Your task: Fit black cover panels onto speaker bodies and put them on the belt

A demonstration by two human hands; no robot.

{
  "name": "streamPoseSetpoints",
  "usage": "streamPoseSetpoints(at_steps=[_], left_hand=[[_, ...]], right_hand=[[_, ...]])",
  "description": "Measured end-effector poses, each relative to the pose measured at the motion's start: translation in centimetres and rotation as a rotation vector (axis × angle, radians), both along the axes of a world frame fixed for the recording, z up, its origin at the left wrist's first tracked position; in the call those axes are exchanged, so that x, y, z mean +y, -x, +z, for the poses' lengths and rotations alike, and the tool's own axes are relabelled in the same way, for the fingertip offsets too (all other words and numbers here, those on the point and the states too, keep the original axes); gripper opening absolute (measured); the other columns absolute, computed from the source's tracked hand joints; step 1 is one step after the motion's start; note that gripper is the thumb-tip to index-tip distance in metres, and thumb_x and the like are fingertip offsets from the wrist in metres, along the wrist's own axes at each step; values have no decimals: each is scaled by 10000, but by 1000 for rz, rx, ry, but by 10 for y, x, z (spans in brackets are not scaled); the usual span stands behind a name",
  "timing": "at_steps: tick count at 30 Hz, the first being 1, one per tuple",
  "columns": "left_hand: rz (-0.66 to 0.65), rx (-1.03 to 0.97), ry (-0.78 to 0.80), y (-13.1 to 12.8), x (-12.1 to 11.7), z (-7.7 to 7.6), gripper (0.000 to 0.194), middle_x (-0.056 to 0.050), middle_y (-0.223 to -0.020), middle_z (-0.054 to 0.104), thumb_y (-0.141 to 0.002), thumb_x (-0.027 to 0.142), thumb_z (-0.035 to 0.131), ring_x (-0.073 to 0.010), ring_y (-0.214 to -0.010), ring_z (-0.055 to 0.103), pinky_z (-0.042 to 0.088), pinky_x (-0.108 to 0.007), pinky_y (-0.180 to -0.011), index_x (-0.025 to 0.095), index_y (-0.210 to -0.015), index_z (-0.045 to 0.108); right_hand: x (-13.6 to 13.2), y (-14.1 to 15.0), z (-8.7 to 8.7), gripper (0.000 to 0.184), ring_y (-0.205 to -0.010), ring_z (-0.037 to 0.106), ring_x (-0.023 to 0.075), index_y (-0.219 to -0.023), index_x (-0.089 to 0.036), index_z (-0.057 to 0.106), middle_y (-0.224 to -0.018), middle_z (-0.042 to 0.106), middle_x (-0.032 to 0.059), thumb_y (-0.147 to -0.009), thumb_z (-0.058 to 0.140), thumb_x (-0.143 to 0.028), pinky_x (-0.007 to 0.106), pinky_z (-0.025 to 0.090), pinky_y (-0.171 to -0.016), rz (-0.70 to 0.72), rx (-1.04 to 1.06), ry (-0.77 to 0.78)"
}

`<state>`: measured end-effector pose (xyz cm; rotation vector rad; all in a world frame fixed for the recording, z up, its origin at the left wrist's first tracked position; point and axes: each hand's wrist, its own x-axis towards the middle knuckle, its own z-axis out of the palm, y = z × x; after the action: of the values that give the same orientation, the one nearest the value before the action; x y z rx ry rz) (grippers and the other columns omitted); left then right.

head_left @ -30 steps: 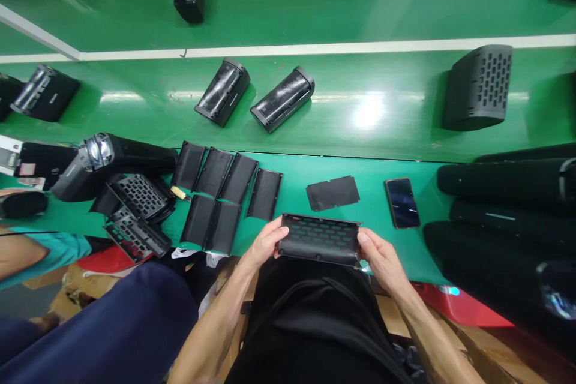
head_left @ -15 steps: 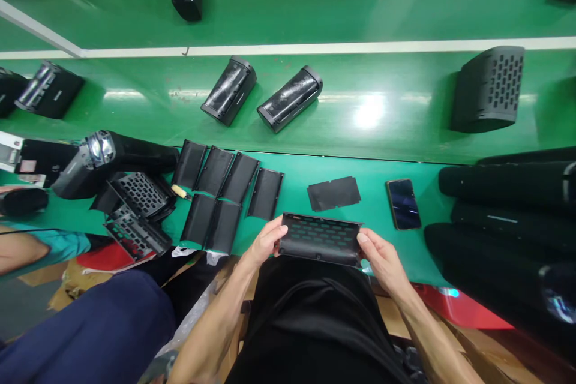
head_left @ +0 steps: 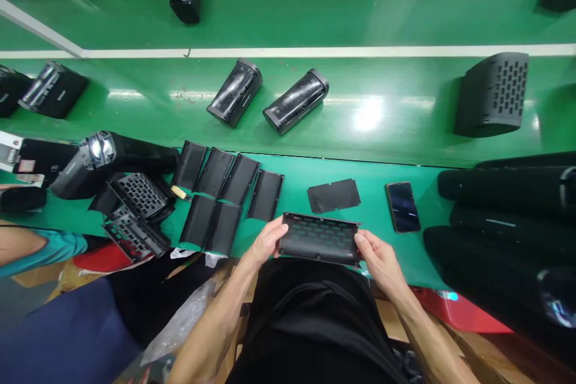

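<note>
A black slotted speaker grille panel is held level above my lap, at the near edge of the bench. My left hand grips its left end, thumb on top. At the right end, my right hand is closed on the panel, its thumb also uppermost. Rows of slots show faintly through the dark sheet inside the panel. Just beyond it lies a flat black mesh sheet with notched edges. To the left, several black curved panels rest side by side on the green mat.
A phone lies right of the mesh sheet. Large black speaker bodies crowd the right side. Slotted grilles are piled at left, near a co-worker's arm. Two speakers sit on the green conveyor beyond, with a grey speaker farther right.
My hands still hold the grille panel, with its right end shifted very slightly left. The speakers on the conveyor have moved a little to the right. The co-worker's leg at left has shifted.
</note>
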<state>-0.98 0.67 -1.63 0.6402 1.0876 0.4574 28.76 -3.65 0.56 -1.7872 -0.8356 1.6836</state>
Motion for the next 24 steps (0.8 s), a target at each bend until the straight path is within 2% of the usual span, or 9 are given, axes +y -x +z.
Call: streamPoseSetpoints(at_steps=[4,11,15,18,21,24], left_hand=[[10,20,-2,-1,2,1,579,86,-535,458,-931,597,591,-58,-350,353,283,-178,-350,113,-1246,639],[30,4,21,-3,2,1,558,90,-519,460,-913,601,616,-59,-342,357,270,-168,-337,123,-1200,640],[147,-109,89,-5,3,2,595,88,-538,468,-879,653,642,-55,-338,338,232,-163,-323,141,-1181,637],[223,-288,66,-7,4,2,743,49,-613,549,-820,783,644,-52,-376,375,245,-169,-351,151,-1210,644],[265,-473,-24,-13,4,-4,906,7,-705,643,-656,789,805,-82,-470,486,316,-184,-420,198,-1317,620],[250,-504,-123,-27,9,-10,891,-75,-961,746,-542,574,982,-179,-730,660,498,-270,-623,229,-1298,659]], right_hand=[[4,2,3,519,-554,417,141,-828,-208,632,-611,465,-41,-905,614,-721,261,389,-524,-22,7,-2],[3,1,1,495,-532,461,143,-799,-213,615,-592,505,-37,-907,637,-696,259,422,-501,-49,75,19],[5,5,2,514,-488,486,144,-790,-208,625,-561,525,-38,-852,697,-713,269,453,-475,-107,130,34],[15,13,7,524,-422,484,136,-757,-207,624,-514,543,-34,-809,743,-714,262,418,-419,-201,190,37],[30,24,11,533,-383,483,141,-746,-201,650,-486,539,-28,-745,794,-714,266,392,-371,-286,261,33],[43,39,13,507,-372,484,146,-750,-223,665,-487,524,-36,-731,802,-710,276,388,-370,-309,290,22]])
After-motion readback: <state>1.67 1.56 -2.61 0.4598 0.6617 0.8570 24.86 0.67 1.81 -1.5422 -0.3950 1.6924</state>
